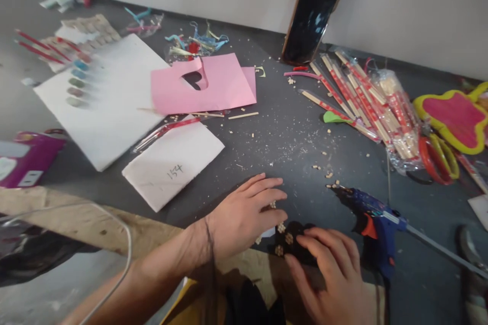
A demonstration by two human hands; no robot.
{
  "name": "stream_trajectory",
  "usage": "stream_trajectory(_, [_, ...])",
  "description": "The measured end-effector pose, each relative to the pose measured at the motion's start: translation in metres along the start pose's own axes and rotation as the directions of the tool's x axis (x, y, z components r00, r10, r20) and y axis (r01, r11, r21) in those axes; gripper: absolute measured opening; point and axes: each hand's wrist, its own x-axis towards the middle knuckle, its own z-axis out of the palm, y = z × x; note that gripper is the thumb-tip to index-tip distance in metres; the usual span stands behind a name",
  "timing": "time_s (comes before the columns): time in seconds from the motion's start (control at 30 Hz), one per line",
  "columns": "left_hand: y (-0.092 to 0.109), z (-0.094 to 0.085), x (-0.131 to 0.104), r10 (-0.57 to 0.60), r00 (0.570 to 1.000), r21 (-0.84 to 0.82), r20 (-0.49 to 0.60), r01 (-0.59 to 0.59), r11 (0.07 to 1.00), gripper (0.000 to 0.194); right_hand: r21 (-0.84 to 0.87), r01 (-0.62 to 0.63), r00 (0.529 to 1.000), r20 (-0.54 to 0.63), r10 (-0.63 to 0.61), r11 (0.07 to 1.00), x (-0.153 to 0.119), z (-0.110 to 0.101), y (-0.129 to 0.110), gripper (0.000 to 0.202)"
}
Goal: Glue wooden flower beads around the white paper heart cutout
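Observation:
My left hand [249,210] lies with its fingers stretched out and apart at the table's front edge. Under and beside its fingertips are several small flower-shaped pieces [281,227], apparently made of short wooden bits. My right hand [331,271] has its thumb and fingers spread, its fingertips close to another flower-shaped piece [289,239] on a dark surface. Nothing shows in its grasp. A scrap of white paper [268,232] peeks out under my left hand. To the right of both hands, a blue hot glue gun [385,231] lies with a glue stick in its back.
Wrapped chopsticks [366,101] and red-and-yellow scissors [438,157] lie at right. A phone [318,10] leans on the wall. Pink paper [224,84], a white sheet [114,127] and a white card [173,162] cover the left. A white cable [127,233] loops at lower left.

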Motion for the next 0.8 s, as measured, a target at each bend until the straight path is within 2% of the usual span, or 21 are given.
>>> stream_trajectory(0.2, [0.001, 0.001, -0.002, 0.012, 1.0, 0.019, 0.002, -0.012, 1.0, 0.023, -0.044, -0.029, 0.998, 0.059, 0.032, 0.999, -0.007, 0.003, 0.0, 0.032])
stream_trajectory(0.43, [0.003, 0.0, -0.004, 0.022, 1.0, 0.019, 0.02, -0.022, 1.0, 0.023, -0.049, -0.013, 0.997, 0.078, 0.017, 0.999, -0.005, 0.004, -0.006, 0.028])
stream_trajectory(0.53, [0.003, 0.001, -0.004, 0.015, 1.0, 0.021, 0.021, -0.015, 1.0, 0.024, -0.053, -0.007, 0.998, 0.064, 0.011, 0.999, -0.006, 0.003, -0.007, 0.026])
stream_trajectory(0.67, [0.0, 0.001, -0.003, 0.03, 0.999, 0.015, 0.01, -0.031, 0.999, 0.029, 0.011, -0.036, 0.999, 0.015, 0.036, 0.999, -0.008, 0.004, -0.01, 0.034])
stream_trajectory(0.8, [-0.001, 0.002, -0.003, 0.036, 0.999, 0.019, 0.007, -0.036, 0.999, 0.032, 0.034, -0.042, 0.998, -0.05, 0.044, 0.999, -0.009, 0.011, -0.013, 0.03])
